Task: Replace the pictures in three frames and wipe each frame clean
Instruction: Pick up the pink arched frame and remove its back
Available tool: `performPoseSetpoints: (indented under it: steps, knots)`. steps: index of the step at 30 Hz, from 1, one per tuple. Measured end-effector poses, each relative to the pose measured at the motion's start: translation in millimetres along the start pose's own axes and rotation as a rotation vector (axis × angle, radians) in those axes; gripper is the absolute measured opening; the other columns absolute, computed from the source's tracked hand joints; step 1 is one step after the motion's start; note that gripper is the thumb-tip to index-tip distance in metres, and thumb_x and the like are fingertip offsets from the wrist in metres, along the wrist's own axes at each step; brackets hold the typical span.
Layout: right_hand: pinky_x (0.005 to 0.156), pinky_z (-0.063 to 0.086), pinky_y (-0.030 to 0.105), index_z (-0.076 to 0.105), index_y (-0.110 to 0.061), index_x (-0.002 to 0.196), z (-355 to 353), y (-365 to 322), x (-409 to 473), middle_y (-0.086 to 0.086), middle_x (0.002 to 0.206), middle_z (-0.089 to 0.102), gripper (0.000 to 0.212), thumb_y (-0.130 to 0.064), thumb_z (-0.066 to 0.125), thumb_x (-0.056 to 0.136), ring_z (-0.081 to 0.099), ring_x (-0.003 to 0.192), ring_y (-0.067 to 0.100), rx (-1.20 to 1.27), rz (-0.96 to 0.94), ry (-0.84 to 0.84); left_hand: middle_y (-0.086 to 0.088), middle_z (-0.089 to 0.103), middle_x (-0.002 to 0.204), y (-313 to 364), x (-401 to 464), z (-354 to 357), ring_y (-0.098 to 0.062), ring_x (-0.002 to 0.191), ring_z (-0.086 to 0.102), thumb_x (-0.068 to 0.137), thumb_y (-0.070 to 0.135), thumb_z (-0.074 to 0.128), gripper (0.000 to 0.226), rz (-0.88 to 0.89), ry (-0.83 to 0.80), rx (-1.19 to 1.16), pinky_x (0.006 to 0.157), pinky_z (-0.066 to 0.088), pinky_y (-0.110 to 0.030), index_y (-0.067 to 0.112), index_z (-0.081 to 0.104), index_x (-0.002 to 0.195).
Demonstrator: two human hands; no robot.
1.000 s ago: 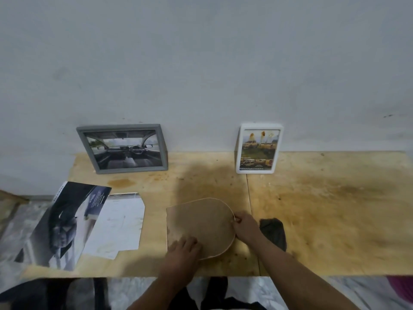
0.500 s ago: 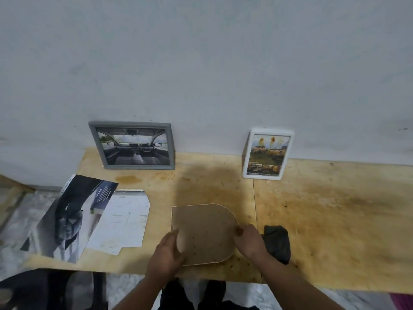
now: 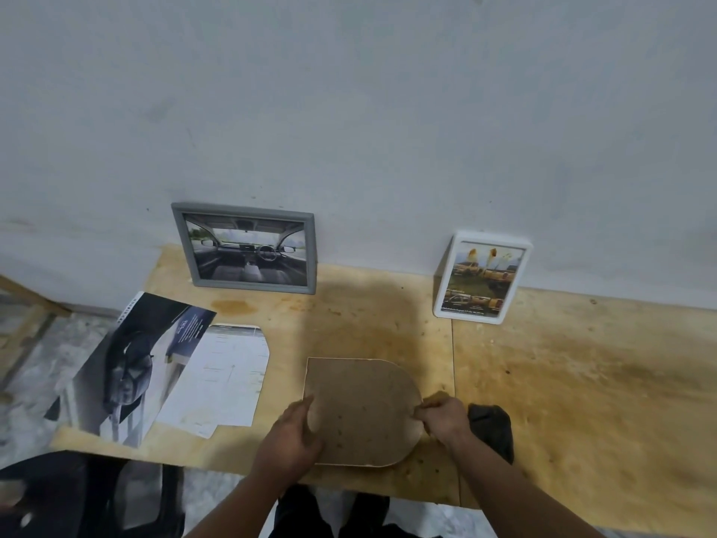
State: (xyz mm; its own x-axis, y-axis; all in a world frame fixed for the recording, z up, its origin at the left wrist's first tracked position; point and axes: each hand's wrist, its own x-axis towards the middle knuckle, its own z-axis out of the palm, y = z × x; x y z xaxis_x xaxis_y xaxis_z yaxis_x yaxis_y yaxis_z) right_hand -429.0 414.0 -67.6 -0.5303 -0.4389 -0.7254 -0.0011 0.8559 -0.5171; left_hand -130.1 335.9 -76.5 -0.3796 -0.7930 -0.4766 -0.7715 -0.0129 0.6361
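**2 hands on the face-down frame**

The left hand (image 3: pixel 289 440) curls around the left edge of the brown frame back (image 3: pixel 362 411), thumb on top. The right hand (image 3: pixel 442 417) has its fingers drawn together, pinching at the rounded right edge. The board lies flat near the front of the plywood table (image 3: pixel 562 382). A dark cloth (image 3: pixel 490 427) sits just beside the right wrist. To the left lie a white cut sheet (image 3: pixel 221 376) and a car brochure (image 3: pixel 135 363). A grey frame (image 3: pixel 246 248) and a white frame (image 3: pixel 483 279) lean on the wall.
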Motion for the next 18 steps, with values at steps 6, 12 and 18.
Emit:
performPoseSetpoints:
  steps: [6, 12, 18]
  knots:
    - [0.063, 0.051, 0.029, 0.076, -0.003, 0.072, -2.4, -4.8, 2.5, 0.007, 0.075, 0.067, 0.012, -0.004, 0.085, 0.079, 0.058, 0.069, 0.021, 0.024, 0.072, -0.064, 0.011, 0.046, 0.155, -3.0, 2.2, 0.9, -0.012, 0.134, 0.052, 0.084, 0.034, 0.064, 0.078, 0.016, 0.004, 0.029, 0.105, 0.047, -0.031, 0.03, 0.035, 0.157]
    - [0.082, 0.057, 0.034, 0.076, 0.007, 0.093, -11.7, -1.2, -1.6, 0.013, 0.095, 0.071, 0.012, -0.001, 0.08, 0.085, 0.066, 0.094, 0.025, 0.07, 0.006, -0.143, 0.01, 0.041, 0.157, -7.3, 7.6, 0.3, -0.015, 0.133, 0.051, 0.089, 0.038, 0.06, 0.078, 0.011, -0.029, 0.101, 0.102, 0.047, -0.029, 0.025, 0.03, 0.16]
    - [0.072, 0.053, 0.032, 0.072, 0.004, 0.109, -35.7, -19.0, -13.9, 0.014, 0.107, 0.073, 0.023, -0.014, 0.069, 0.095, 0.067, 0.096, 0.026, 0.043, 0.058, -0.337, 0.005, 0.048, 0.146, -12.4, 15.2, 1.2, -0.015, 0.121, 0.057, 0.095, 0.047, 0.05, 0.063, 0.013, -0.016, 0.181, 0.09, 0.05, -0.027, 0.025, 0.042, 0.154]
